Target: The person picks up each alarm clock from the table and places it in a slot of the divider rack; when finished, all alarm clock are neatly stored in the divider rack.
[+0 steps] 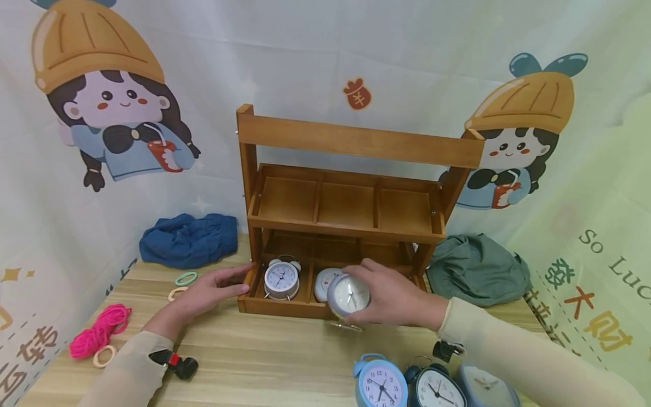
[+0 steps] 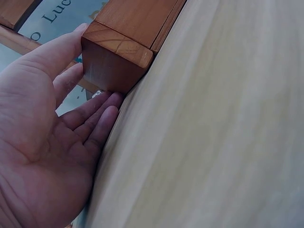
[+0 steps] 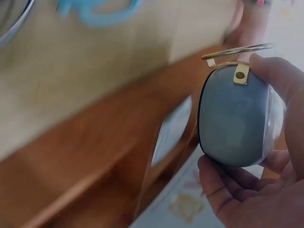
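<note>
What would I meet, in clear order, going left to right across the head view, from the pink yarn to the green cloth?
Pink yarn, blue cloth, white clock, held clock, light-blue clock, green cloth.

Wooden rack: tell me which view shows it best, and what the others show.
The head view: it takes in the wooden rack from top bar to lower tier, though the right hand covers part. The left wrist view shows only pieces near the left hand; the right wrist view, a blurred stretch behind the held clock.
</note>
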{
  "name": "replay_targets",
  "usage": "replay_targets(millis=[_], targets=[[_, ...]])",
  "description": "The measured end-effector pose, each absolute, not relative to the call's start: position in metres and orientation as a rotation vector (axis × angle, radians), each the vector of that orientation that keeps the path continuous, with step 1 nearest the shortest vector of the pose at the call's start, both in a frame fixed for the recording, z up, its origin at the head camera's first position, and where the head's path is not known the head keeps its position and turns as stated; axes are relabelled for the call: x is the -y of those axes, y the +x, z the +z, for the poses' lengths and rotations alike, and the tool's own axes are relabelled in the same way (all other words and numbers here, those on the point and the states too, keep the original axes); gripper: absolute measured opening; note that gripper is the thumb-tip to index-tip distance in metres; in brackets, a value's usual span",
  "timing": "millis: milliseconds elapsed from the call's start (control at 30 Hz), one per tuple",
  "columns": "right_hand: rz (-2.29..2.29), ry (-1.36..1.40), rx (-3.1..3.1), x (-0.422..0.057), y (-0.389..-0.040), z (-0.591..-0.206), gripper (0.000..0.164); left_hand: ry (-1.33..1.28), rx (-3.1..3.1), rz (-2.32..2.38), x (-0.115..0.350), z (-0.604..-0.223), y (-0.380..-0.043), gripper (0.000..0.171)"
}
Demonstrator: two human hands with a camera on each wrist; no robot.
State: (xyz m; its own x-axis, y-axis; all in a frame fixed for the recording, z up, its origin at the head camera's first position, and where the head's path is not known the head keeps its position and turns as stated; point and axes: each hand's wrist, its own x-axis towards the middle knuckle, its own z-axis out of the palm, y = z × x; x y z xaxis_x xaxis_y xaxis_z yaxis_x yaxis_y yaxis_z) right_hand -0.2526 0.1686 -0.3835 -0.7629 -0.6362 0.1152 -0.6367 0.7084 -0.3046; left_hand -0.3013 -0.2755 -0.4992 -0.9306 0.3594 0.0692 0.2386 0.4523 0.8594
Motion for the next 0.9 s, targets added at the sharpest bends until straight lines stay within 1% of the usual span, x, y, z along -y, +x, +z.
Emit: replay_targets(millis=[167,300,700,900], targets=[[0.421,1.014,2.859,-0.191,-0.276,-0.377,0.092,0.52,-2.571,1.492,0.275,-0.498,-0.3,0.069],[0.296,1.029,2.835,-0.207,-0.288,-0.376,0.092,0.532,-2.563,1.501,0.274,-0.496,-0.298,0.069],[0.277,0.966,2.892,-0.231,-0.307,-0.384,0.091,0.517,-2.557,1.522,0.274,-0.496,-0.299,0.068],[0.291,0.961,2.959,-0.238,-0.315,-0.396,0.091,0.523,-2.556,1.526,0.275,-0.496,-0.298,0.067]])
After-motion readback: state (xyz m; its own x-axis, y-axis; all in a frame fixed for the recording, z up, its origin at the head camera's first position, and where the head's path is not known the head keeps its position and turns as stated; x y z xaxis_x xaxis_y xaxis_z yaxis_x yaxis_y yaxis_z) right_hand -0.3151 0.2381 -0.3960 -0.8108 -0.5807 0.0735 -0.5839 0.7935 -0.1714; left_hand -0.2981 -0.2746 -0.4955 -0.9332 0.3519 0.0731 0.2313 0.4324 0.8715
